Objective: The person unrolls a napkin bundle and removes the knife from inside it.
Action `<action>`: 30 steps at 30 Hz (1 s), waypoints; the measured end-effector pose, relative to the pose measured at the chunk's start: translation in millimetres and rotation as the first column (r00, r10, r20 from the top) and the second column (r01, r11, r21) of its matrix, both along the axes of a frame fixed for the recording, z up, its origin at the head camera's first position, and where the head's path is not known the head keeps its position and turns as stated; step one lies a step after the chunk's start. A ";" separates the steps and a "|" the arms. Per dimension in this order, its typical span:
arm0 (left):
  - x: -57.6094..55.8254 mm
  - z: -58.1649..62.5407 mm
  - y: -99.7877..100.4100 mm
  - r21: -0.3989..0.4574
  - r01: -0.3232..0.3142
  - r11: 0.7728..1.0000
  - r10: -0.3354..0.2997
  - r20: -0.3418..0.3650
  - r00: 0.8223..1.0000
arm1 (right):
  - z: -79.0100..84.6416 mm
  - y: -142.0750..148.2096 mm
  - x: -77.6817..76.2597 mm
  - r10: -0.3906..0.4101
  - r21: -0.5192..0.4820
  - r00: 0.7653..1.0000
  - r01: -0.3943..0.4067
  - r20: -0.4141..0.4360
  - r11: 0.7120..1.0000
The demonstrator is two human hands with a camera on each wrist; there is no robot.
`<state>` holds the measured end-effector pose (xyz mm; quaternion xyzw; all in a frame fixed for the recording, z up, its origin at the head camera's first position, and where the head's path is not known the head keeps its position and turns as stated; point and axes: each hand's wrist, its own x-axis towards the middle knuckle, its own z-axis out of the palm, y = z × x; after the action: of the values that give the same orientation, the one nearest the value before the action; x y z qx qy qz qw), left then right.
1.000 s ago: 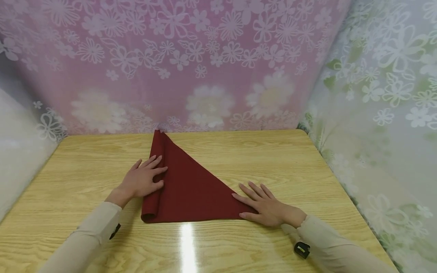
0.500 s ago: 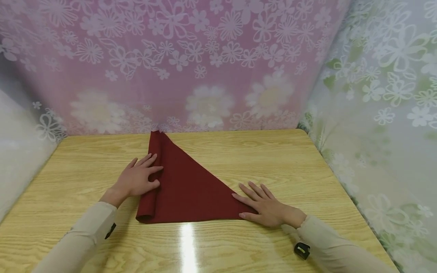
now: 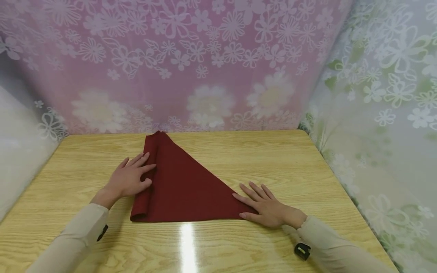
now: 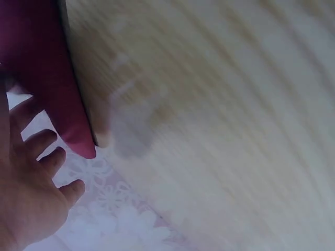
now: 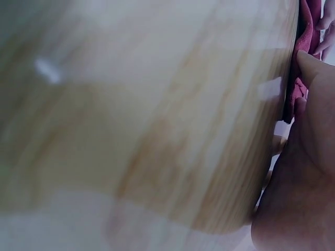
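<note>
A dark red cloth [image 3: 191, 185] lies on the table in a triangle, its left side curled over into a loose roll [image 3: 140, 208]. My left hand [image 3: 127, 179] rests on that roll with its fingers spread. From the left wrist view, the roll's end [image 4: 57, 83] stands above the tabletop beside my spread fingers [image 4: 52, 162]. Over the cloth's right corner, my right hand [image 3: 268, 208] presses flat, fingers extended, covering the tip. A bit of red fabric [image 5: 309, 31] shows beside my right thumb in the right wrist view.
The wood-grain table [image 3: 273, 159] bears a bright reflection near its front. A pink floral sheet [image 3: 218, 76] hangs along the back edge, and a pale floral sheet [image 3: 379, 125] covers the right side. Both sleeves carry a small black device near the cuff.
My left hand has moved to the left with the rolled edge under it. More flat cloth now shows to the right of the roll. My right hand has stayed in place.
</note>
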<state>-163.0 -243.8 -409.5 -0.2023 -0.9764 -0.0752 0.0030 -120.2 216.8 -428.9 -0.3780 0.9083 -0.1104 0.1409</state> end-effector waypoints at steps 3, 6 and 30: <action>4.7 -2.4 -5.9 -0.008 -0.001 1.000 0.002 0.023 1.000 | 1.2 -0.4 0.3 0.007 -0.001 1.000 -0.007 0.000 1.000; 8.6 -6.3 -9.8 -0.013 -0.013 1.000 0.014 0.071 0.997 | 1.5 0.1 0.3 0.009 0.003 1.000 -0.009 -0.002 1.000; 10.6 -6.9 -12.3 0.021 -0.019 1.000 0.016 0.125 0.992 | -0.2 -1.4 0.0 0.004 -0.011 1.000 -0.004 0.006 1.000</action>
<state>-152.5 -256.1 -416.4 -0.1886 -0.9755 -0.0986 -0.0551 -120.2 215.4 -429.1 -0.3801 0.9065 -0.1164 0.1420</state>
